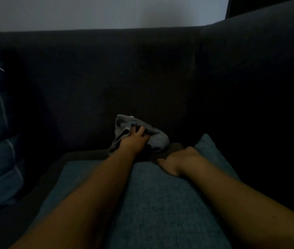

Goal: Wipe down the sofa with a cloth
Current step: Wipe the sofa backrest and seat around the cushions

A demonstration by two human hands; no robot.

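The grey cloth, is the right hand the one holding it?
No, the left hand holds the grey cloth against the sofa back; the right hand rests on the teal cushion.

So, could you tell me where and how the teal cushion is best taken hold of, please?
Grip the cushion at its far edge, where the right hand already rests, coming from above. It lies flat on the seat, so that raised edge is easiest to pinch; the left hand is busy with the cloth.
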